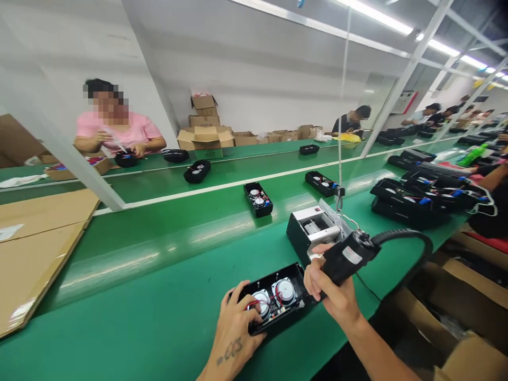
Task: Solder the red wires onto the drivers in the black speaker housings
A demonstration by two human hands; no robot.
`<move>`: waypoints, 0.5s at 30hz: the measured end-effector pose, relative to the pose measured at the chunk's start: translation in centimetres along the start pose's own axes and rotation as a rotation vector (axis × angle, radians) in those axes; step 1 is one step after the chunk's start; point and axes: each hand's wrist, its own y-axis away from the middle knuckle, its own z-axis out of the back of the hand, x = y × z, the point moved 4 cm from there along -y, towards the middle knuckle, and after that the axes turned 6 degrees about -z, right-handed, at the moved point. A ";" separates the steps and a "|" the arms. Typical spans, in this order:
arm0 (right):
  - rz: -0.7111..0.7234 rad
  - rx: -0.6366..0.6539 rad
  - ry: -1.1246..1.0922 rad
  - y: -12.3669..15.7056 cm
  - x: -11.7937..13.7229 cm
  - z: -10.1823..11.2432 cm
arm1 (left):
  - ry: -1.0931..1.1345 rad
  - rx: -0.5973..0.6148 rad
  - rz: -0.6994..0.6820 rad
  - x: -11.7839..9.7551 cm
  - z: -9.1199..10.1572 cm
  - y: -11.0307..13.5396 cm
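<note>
An open black speaker housing [273,320] lies on the green bench, with two round silver speaker drivers and thin red and black wires inside. My left hand [240,323] is closed around its left end, fingers over the rim. In my right hand [329,286] is a black electric screwdriver [349,256], gripped with the fingers wrapped round its body. The screwdriver slants down to the housing's right end; my fingers hide its tip, so I cannot tell whether it touches. A thick black cable leaves its upper end, and a cord hangs above it.
Behind the housing stands a black and silver screw feeder [313,225]. More open housings [257,199] lie along the green belt, with a stack of them [416,198] at right. Flat cardboard [43,238] is at left. Co-workers sit across the belt; cardboard boxes [468,360] stand lower right.
</note>
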 end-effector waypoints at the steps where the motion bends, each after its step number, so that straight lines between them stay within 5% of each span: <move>1: 0.003 0.026 -0.036 0.4 -0.3 -1.1 | 0.016 -0.006 0.004 -0.1 0.1 0.0; 8: 0.007 0.200 -0.084 1.7 -2.4 -6.8 | 0.071 -0.056 0.030 -0.2 -0.2 0.4; 15: -0.008 0.211 -0.059 1.8 -4.3 -7.8 | 0.111 -0.027 0.036 -0.7 0.6 0.3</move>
